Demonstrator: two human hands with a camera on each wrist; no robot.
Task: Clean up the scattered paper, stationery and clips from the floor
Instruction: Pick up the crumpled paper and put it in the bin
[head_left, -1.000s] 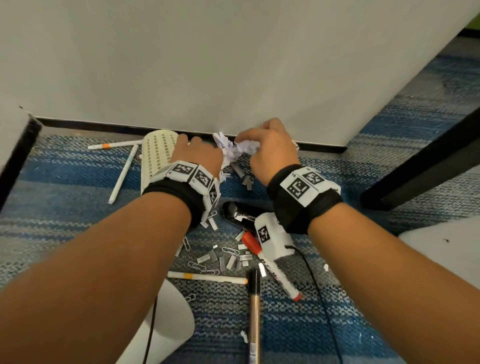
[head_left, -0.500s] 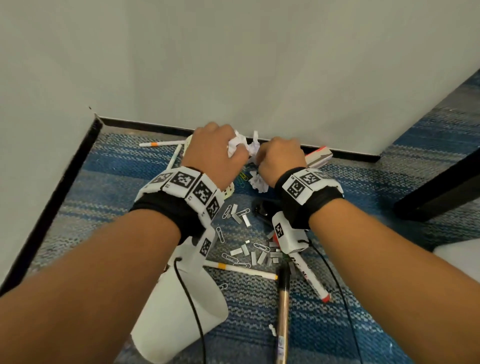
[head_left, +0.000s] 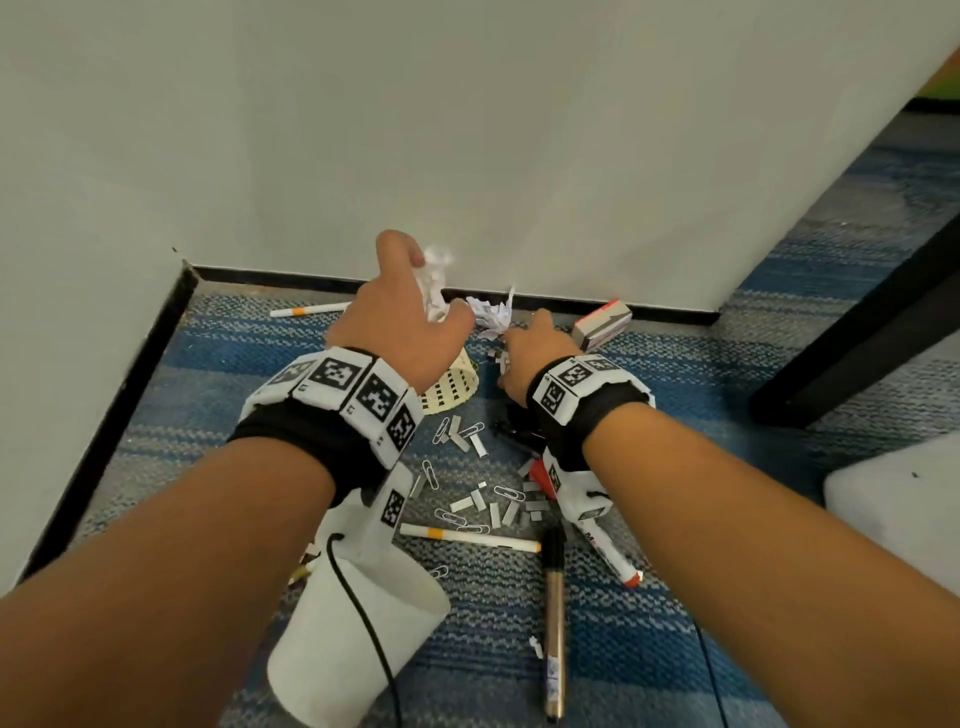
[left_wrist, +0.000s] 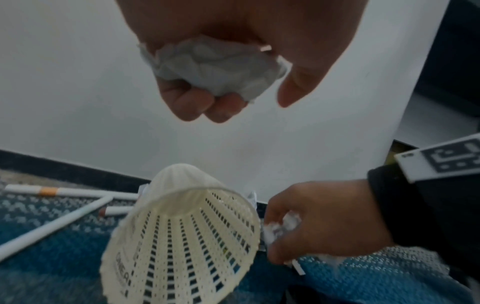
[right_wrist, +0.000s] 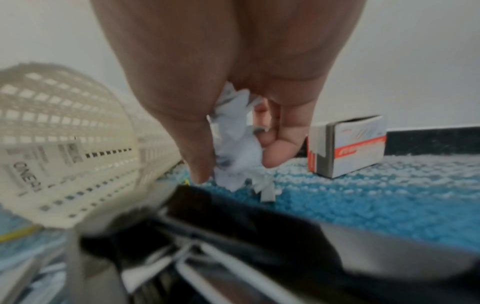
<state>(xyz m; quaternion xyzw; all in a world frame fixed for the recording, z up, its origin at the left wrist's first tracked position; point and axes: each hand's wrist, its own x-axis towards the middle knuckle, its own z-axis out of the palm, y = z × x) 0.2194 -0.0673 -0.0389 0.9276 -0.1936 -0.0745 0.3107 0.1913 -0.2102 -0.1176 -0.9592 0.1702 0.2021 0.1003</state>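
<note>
My left hand (head_left: 410, 312) is raised off the carpet and grips a crumpled ball of white paper (left_wrist: 215, 67) in curled fingers. My right hand (head_left: 535, 348) is low on the carpet and pinches a wad of torn white paper (right_wrist: 236, 148) between thumb and fingers. More crumpled paper (head_left: 488, 314) shows between the two hands by the skirting. A cream perforated pen holder (left_wrist: 182, 236) lies on its side below my left hand. Several paper clips and staple strips (head_left: 483, 493) litter the blue carpet near my wrists.
A white paper cup (head_left: 353, 639) lies tipped at the front left. White pens (head_left: 467, 538), a gold-and-black pen (head_left: 553, 623) and a red marker (head_left: 613, 561) lie on the carpet. A small red-and-white box (head_left: 602, 322) sits by the wall. A dark table leg (head_left: 857, 338) crosses the right.
My left hand has lifted up and away with its paper ball. My right hand has dropped lower to the carpet, onto another wad of paper.
</note>
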